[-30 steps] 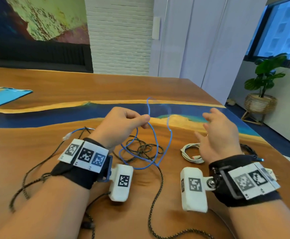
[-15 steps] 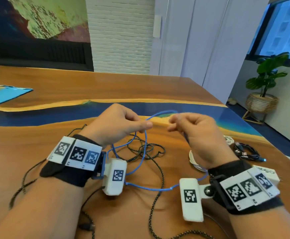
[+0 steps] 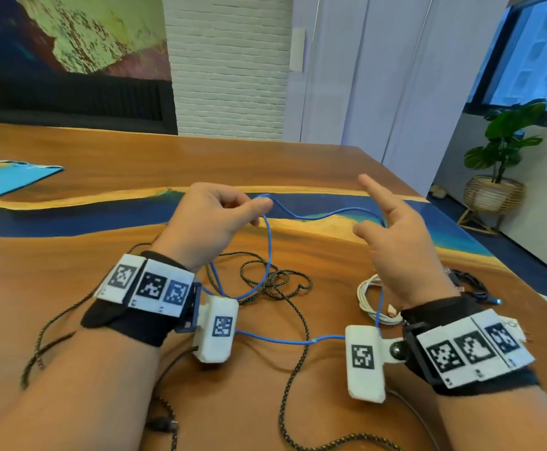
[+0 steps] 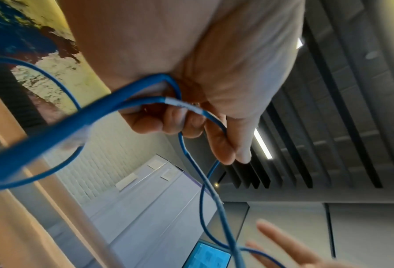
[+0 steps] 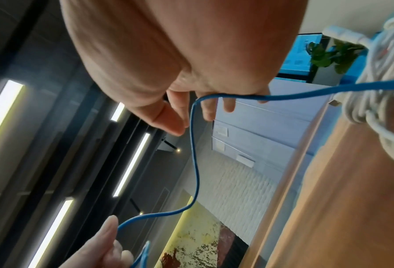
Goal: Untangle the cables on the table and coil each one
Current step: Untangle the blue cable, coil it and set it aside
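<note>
1. The likeliest trouble, as I judge it, is a loop escaping: the left hand (image 3: 207, 222) holds gathered turns of the blue cable (image 3: 314, 214) in a light pinch, and a tug from the other side could pull them loose and undo the coil.
2. A second risk is snagging. The blue cable hangs below the hands and crosses the black braided cable (image 3: 275, 281) lying on the counter (image 3: 70, 249) between the wrists, so drawing in slack could drag that tangle along.
3. Left hand: fingers curled, thumb and forefinger pinching the blue loops.
4. Right hand (image 3: 396, 236): fingers spread and mostly straight, gripping nothing; the blue cable runs across its palm side, apparently draped over the fingers.
5. A coiled white cable (image 3: 368, 297) lies under the right wrist, and a dark cable bundle (image 3: 474, 284) just beyond that wrist, outward.
</note>
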